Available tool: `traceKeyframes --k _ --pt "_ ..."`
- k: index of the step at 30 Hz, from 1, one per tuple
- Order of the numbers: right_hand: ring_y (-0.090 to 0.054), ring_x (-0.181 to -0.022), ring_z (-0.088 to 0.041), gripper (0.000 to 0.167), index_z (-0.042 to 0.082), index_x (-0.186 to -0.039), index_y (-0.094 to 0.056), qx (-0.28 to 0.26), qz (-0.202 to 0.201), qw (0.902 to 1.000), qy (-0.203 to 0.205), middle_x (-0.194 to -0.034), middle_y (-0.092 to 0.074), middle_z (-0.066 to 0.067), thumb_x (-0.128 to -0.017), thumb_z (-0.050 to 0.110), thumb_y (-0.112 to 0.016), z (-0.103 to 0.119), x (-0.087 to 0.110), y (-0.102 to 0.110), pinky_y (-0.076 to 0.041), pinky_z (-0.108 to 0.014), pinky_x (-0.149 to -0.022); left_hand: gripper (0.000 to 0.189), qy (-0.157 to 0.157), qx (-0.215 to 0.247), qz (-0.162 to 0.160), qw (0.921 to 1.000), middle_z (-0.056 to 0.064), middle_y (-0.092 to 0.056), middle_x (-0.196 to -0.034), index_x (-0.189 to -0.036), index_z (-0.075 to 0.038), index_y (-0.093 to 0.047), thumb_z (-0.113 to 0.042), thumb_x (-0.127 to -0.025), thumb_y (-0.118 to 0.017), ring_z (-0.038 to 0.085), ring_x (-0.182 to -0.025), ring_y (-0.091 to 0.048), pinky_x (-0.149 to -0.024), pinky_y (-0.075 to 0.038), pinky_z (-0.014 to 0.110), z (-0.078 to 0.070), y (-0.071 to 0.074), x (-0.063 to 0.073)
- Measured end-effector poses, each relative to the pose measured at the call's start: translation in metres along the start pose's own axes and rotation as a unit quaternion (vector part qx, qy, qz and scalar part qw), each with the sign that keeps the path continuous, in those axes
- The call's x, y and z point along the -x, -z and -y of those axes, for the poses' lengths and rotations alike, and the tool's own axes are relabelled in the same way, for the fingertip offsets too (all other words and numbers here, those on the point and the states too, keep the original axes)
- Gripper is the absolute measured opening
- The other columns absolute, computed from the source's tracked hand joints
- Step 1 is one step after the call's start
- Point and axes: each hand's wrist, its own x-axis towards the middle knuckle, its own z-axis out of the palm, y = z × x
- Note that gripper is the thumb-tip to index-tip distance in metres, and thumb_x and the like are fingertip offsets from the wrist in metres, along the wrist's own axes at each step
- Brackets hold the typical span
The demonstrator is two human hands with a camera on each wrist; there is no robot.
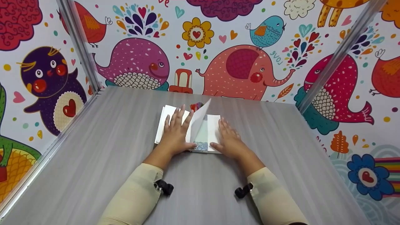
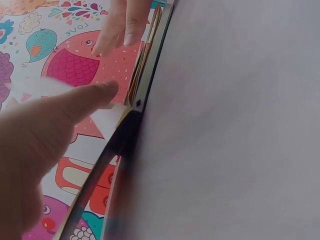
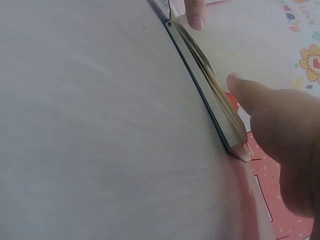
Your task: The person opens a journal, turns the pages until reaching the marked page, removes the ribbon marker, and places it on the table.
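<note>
An open book (image 1: 214, 131) lies on the grey table in the head view, with white pages and a pale green and blue patterned strip near its middle. One white leaf (image 1: 200, 120) stands up slantwise from the spine. My left hand (image 1: 176, 132) rests on the left-hand pages with its fingers spread and straight. At the book's right edge, my right hand (image 1: 231, 142) touches the white page, its fingers extended. The left wrist view shows the left thumb beside the book's edge (image 2: 142, 80). Stacked page edges (image 3: 212, 92) appear near the right thumb in the right wrist view.
The grey table (image 1: 109, 131) extends around the book. Just behind the book sits a small red and purple object (image 1: 196, 106), partly hidden by the raised leaf. Walls with cartoon animals stand behind and at both sides, with metal posts (image 1: 82, 47) at the corners.
</note>
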Motion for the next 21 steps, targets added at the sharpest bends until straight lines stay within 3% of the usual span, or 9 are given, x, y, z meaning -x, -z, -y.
traceKeyframes --k 7,11,16,21 --pt "-0.005 -0.17 -0.038 0.098 0.015 -0.174 -0.008 0.031 0.026 0.9988 0.026 -0.183 -0.004 -0.011 -0.104 0.063 -0.056 -0.001 0.0 -0.005 -0.013 -0.069 -0.133 0.139 -0.008 -0.016 -0.072 0.9973 0.016 0.005 -0.182 -0.173 -0.028 -0.007 -0.059 -0.07 -0.096 0.039 -0.168 -0.006 -0.132 -0.012 0.07 0.002 0.001 -0.001" --pt "-0.007 -0.17 -0.04 0.093 0.015 -0.174 -0.011 0.024 0.035 0.9986 0.033 -0.183 -0.003 -0.009 -0.105 0.062 -0.054 -0.001 0.001 -0.006 -0.011 -0.069 -0.133 0.138 0.003 0.001 -0.082 0.9966 0.016 0.004 -0.181 -0.172 -0.027 -0.007 -0.052 -0.071 -0.097 0.04 -0.168 -0.005 -0.131 -0.009 0.072 0.003 0.002 -0.001" --pt "-0.004 -0.17 -0.038 0.089 0.019 -0.174 -0.013 0.015 0.048 0.9981 0.035 -0.184 -0.001 -0.004 -0.106 0.064 -0.05 -0.001 0.003 -0.006 -0.008 -0.067 -0.134 0.141 0.027 0.005 -0.032 0.9991 0.011 0.012 -0.182 -0.173 -0.033 0.0 -0.051 -0.073 -0.096 0.039 -0.169 0.001 -0.131 -0.004 0.072 0.007 0.003 -0.001" --pt "-0.001 -0.171 -0.034 0.083 0.021 -0.174 -0.016 0.004 0.058 0.9971 0.05 -0.183 -0.003 -0.001 -0.108 0.061 -0.047 -0.001 0.005 -0.005 -0.007 -0.068 -0.134 0.133 0.054 0.005 0.04 0.9978 0.007 0.006 -0.184 -0.174 -0.033 -0.005 -0.057 -0.076 -0.092 0.036 -0.17 0.003 -0.132 -0.003 0.071 0.014 0.0 -0.001"
